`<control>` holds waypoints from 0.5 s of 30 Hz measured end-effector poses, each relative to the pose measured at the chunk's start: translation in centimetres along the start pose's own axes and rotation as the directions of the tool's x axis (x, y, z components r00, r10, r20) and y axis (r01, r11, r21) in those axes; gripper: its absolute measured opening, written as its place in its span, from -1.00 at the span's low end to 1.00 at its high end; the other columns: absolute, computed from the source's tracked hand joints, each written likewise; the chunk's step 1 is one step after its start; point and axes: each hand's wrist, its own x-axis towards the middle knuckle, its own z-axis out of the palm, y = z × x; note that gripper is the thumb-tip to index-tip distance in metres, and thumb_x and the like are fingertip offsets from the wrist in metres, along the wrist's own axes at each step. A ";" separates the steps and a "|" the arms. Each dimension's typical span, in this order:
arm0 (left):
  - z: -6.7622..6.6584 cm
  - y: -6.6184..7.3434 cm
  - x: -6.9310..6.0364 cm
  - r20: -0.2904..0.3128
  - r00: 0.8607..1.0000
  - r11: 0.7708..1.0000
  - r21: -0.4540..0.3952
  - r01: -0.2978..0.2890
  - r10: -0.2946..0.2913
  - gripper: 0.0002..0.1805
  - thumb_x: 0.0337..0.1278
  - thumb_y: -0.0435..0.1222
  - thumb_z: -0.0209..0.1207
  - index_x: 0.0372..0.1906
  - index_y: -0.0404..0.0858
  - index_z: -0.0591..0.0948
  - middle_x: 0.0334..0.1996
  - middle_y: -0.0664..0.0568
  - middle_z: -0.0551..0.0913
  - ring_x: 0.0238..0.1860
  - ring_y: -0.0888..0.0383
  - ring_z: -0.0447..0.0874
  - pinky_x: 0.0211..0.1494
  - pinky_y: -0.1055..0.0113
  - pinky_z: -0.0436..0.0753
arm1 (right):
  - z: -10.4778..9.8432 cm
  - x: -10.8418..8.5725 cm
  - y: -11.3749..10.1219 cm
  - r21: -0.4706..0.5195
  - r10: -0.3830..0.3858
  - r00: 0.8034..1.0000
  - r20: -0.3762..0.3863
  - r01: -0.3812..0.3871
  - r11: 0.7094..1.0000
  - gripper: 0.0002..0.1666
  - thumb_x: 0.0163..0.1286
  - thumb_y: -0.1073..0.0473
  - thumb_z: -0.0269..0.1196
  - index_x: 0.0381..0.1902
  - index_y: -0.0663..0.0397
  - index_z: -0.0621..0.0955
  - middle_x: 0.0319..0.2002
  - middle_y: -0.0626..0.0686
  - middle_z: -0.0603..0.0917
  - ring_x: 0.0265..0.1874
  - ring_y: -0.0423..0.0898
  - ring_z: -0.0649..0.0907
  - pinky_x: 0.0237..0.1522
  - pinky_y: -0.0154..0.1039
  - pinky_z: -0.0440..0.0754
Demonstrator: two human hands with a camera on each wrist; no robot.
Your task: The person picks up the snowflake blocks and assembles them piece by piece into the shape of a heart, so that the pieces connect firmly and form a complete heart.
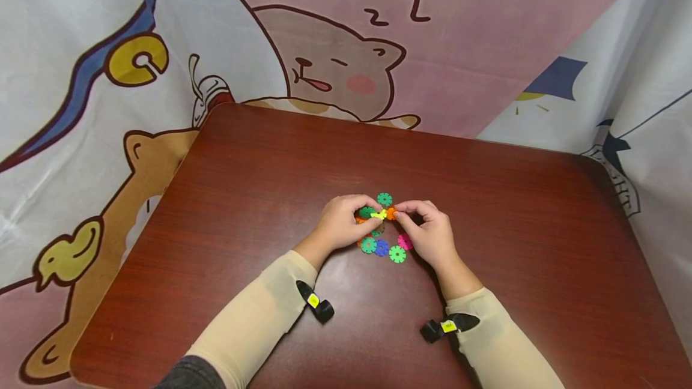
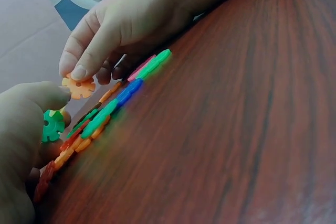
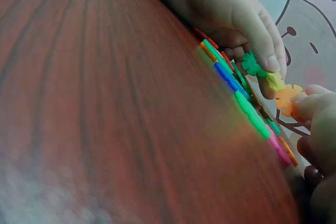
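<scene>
My left hand (image 1: 343, 221) pinches a yellow notched disc (image 3: 274, 81) between thumb and finger. A green notched disc (image 3: 252, 64) stands beside the yellow one, seemingly joined to it. Opposite, my right hand (image 1: 432, 236) pinches an orange notched disc (image 3: 286, 99) by its edge. Yellow and orange meet edge to edge in the right wrist view; whether their slots interlock, I cannot tell. All three are held just above the table. Below lie several loose discs, among them a blue disc (image 1: 381, 248), a light green disc (image 1: 397, 254) and a pink disc (image 1: 403, 241).
Another green disc (image 1: 384, 199) lies beyond the hands on the brown wooden table (image 1: 259, 173). Some orange and red discs are partly covered by my left hand. A printed cloth (image 1: 459, 35) hangs behind the table. Each forearm wears a black wrist camera.
</scene>
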 end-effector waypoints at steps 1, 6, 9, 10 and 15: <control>0.0 0.0 0.0 0.002 1.000 1.000 0.004 -0.003 0.003 -0.78 0.23 -0.07 0.49 -0.05 0.04 0.82 -0.06 0.23 0.83 -0.01 0.21 0.76 0.06 0.24 0.65 | 0.0 0.0 0.1 -0.002 0.000 1.000 0.004 0.000 1.000 -0.83 0.31 0.35 0.54 -0.18 0.02 0.85 -0.27 -0.06 0.81 -0.22 -0.18 0.66 -0.18 -0.30 0.60; 0.1 0.1 0.0 0.008 1.000 1.000 0.015 -0.007 0.007 -0.77 0.21 -0.08 0.52 -0.06 0.03 0.84 -0.07 0.20 0.84 0.00 0.17 0.77 0.09 0.21 0.65 | -0.2 -0.1 0.0 -0.011 -0.004 1.000 0.015 0.004 1.000 -0.82 0.29 0.35 0.56 -0.21 -0.02 0.86 -0.26 -0.07 0.83 -0.22 -0.20 0.69 -0.19 -0.31 0.61; 0.1 0.2 -0.1 0.011 1.000 1.000 0.006 -0.002 0.002 -0.76 0.19 -0.08 0.54 -0.07 0.02 0.84 -0.10 0.21 0.84 -0.03 0.17 0.77 0.08 0.22 0.65 | -0.3 0.0 -0.1 -0.003 -0.008 1.000 0.017 0.008 1.000 -0.81 0.26 0.37 0.57 -0.23 -0.01 0.87 -0.26 -0.06 0.83 -0.22 -0.23 0.71 -0.19 -0.34 0.63; 0.1 0.2 0.0 0.014 1.000 1.000 0.002 -0.004 0.004 -0.76 0.18 -0.08 0.55 -0.07 0.02 0.84 -0.11 0.21 0.84 -0.05 0.18 0.77 0.07 0.23 0.64 | -0.3 0.0 -0.2 0.003 -0.009 1.000 0.013 0.009 1.000 -0.80 0.24 0.39 0.57 -0.24 0.01 0.87 -0.27 -0.05 0.84 -0.22 -0.24 0.71 -0.19 -0.35 0.64; 0.0 -0.2 -0.1 0.012 1.000 0.999 -0.051 -0.015 0.015 -0.65 0.09 -0.09 0.61 -0.02 -0.01 0.82 -0.17 0.27 0.84 -0.21 0.33 0.73 -0.09 0.31 0.61 | -0.1 0.0 -1.0 0.029 -0.004 1.000 0.013 0.003 1.000 -0.81 0.18 0.45 0.58 -0.28 0.11 0.87 -0.29 0.03 0.84 -0.24 -0.22 0.73 -0.18 -0.32 0.67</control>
